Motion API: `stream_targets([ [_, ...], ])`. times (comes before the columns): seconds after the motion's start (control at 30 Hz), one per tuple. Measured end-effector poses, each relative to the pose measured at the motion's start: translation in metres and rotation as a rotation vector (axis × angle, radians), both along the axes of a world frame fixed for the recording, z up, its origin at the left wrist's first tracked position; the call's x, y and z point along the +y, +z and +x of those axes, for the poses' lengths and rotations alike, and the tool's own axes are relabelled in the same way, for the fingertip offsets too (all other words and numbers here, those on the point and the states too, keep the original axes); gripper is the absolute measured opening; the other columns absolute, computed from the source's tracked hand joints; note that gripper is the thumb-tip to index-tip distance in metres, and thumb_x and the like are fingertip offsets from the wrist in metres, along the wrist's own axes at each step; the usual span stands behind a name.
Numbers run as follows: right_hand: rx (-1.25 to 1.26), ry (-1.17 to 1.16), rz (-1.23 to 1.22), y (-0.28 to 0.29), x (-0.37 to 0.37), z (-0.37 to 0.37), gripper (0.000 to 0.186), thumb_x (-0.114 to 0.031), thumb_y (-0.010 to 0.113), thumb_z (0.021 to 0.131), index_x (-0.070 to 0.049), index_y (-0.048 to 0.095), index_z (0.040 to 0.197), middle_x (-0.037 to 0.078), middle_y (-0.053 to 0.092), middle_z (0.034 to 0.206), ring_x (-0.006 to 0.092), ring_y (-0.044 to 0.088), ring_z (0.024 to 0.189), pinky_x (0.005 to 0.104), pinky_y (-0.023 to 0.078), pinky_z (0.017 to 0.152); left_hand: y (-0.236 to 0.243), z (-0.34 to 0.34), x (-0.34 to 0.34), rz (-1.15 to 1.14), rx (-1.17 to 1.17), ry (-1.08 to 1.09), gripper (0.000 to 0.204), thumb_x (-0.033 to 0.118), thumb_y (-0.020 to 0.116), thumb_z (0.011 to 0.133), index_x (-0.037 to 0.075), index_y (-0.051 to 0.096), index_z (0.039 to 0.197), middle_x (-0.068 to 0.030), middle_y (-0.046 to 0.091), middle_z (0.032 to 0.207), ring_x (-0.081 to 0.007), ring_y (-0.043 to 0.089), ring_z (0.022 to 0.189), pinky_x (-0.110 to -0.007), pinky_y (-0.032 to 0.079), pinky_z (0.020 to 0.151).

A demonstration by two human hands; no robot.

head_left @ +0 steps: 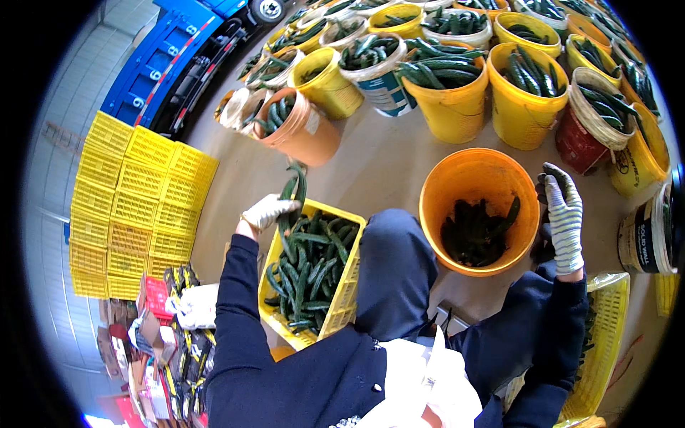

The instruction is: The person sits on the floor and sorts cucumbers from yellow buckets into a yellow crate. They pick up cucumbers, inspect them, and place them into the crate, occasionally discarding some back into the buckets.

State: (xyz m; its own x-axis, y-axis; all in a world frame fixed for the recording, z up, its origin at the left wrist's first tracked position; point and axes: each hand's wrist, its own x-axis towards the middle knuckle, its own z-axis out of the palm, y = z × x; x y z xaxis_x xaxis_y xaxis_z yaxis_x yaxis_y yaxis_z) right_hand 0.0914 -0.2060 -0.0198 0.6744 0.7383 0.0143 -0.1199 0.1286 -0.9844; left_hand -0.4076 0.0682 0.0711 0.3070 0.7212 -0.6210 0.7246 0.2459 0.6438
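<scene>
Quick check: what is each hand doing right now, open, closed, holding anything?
Left hand: closed on cucumbers over the yellow crate.
Right hand: gloved, beside the orange bucket; it seems to grip a dark cucumber, but that cannot be told.

Bright even daylight, strong fisheye edge-bending

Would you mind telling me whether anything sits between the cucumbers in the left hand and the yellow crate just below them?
Nothing visible does. The left hand holds cucumbers at the far rim of the yellow crate, whose top is open and already holds more cucumbers.
</scene>
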Motion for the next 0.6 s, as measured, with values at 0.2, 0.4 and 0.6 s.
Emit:
stream_targets([
  [0.2, -0.127, 0.059, -0.088, 0.004, 0.01, -0.017, 0.022, -0.011, 0.054, 0.093, -0.004, 0.06, 0.112, 0.001, 0.061, 0.09, 0.0079, 0.055, 0.078, 0.0206, 0.046, 0.069, -0.032, -0.065, -0.007, 0.114, -0.365, 0.4, 0.026, 0.015, 0.061, 0.086, -0.004, 0.06, 0.104, -0.0159, 0.065, 0.095, -0.025, 0.065, 0.082, -0.035, 0.054, 0.076],
  [0.4, -0.835, -0.126, -0.034, -0.012, 0.003, -0.013, 0.022, -0.007, 0.06, 0.081, -0.004, 0.063, 0.103, 0.017, 0.064, 0.095, 0.0325, 0.062, 0.087, 0.0371, 0.051, 0.08, -0.008, 0.136, -0.002, 0.016, -0.874, 0.217, 0.026, 0.025, 0.059, 0.091, 0.001, 0.06, 0.102, -0.0149, 0.065, 0.094, -0.0252, 0.064, 0.084, -0.038, 0.053, 0.078],
  [0.6, -0.99, -0.122, 0.008, 0.069, -0.009, -0.057, 0.054, -0.011, 0.066, 0.075, -0.001, 0.047, 0.125, 0.023, 0.055, 0.115, 0.038, 0.057, 0.101, 0.04, 0.046, 0.09, 0.017, 0.342, -0.112, -0.428, -1.059, -0.124, 0.032, 0.029, 0.054, 0.094, 0.001, 0.059, 0.109, -0.0131, 0.065, 0.104, -0.0235, 0.063, 0.093, -0.037, 0.051, 0.086],
])
